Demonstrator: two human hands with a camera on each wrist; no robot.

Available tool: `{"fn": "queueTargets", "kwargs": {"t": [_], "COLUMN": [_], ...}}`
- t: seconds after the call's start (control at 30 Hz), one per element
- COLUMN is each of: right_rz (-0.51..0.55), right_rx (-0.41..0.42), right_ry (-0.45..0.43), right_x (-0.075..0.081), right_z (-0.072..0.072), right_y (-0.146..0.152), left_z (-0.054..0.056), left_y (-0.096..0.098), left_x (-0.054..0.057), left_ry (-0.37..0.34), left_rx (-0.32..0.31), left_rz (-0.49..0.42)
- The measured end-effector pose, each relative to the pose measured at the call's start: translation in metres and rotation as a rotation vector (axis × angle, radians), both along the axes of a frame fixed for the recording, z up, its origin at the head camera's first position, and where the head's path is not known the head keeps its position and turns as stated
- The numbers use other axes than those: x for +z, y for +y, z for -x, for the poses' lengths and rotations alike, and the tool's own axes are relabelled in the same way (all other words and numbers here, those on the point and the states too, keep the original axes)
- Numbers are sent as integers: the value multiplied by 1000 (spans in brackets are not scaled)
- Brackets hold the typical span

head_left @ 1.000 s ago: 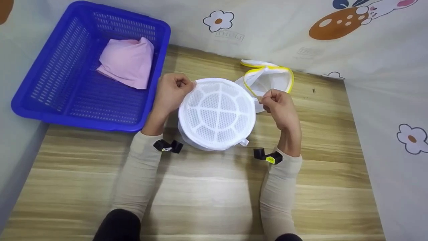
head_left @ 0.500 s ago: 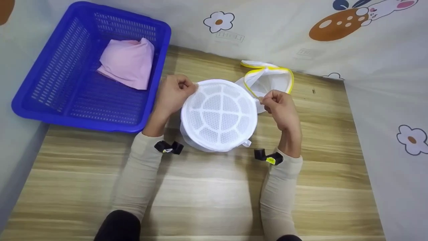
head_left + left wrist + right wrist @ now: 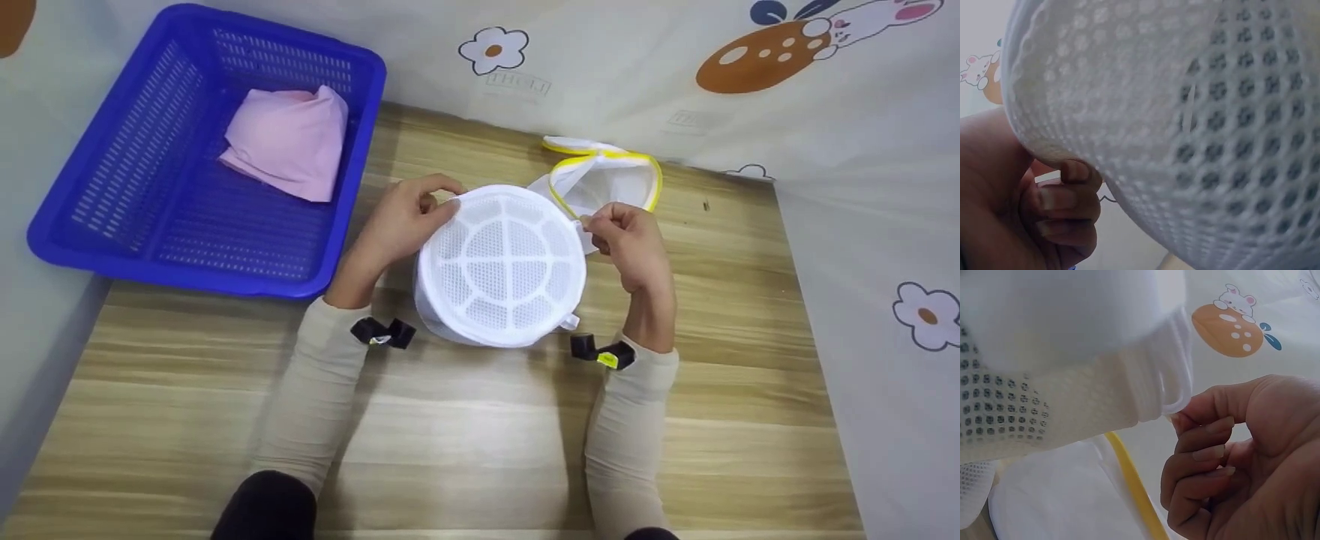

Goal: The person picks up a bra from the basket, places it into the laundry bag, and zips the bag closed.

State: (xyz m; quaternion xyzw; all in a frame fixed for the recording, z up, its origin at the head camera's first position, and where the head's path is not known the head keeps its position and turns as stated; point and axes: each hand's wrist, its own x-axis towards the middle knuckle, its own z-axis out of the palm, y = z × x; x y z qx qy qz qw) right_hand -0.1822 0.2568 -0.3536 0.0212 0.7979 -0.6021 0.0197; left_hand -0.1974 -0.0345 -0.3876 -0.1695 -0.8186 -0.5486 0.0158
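A round white mesh laundry bag (image 3: 504, 268) stands on the wood-patterned surface in front of me, its flat top spoked with white bands. My left hand (image 3: 409, 217) pinches its upper left rim between thumb and forefinger. In the left wrist view, the other fingers (image 3: 1058, 199) curl below the mesh edge. At the bag's right edge, my right hand (image 3: 631, 244) pinches a small piece beside the rim. The right wrist view shows that fingertip pinch next to a white loop (image 3: 1176, 391); the pinched piece is mostly hidden. A small white tab (image 3: 570, 322) sticks out at the lower right rim.
Behind the bag lies a second white bag with a yellow zip edge (image 3: 658, 180), its mouth open. A blue plastic basket (image 3: 206, 283) stands at the left, with pink folded cloth (image 3: 289, 142) inside. Patterned sheeting (image 3: 615, 82) rises at the back and sides.
The round mesh bag has shifted a little to the right and towards me, its tab moving along with it. My left hand has moved right with the rim; the right hand stays nearly still.
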Motion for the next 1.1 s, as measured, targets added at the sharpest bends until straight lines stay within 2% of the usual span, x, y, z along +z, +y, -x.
{"fn": "queueTargets", "kwargs": {"t": [0.13,0.23,0.4,0.53,0.7,0.87,1.1], "right_rz": [15,37,75,88,75,88,61], "right_rx": [-4,3,19,17,19,39,42], "right_ry": [10,15,20,19,27,37,50], "right_x": [-3,-4,-6,-8,-9,-11,-4], "right_z": [1,1,0,0,0,0,-1], "right_y": [-3,-5,-9,-11,-12,-12,-12], "left_z": [-1,-2,-5,-6,-5,-5,-4], "left_y": [1,3,7,9,10,10,12], "left_x": [1,2,3,2,0,0,3], "left_ry": [88,105,55,10,1,-14,-27], "left_rx": [16,19,18,3,-20,-13,-17], "left_rz": [-13,-49,-95,-64,-20,7,32]}}
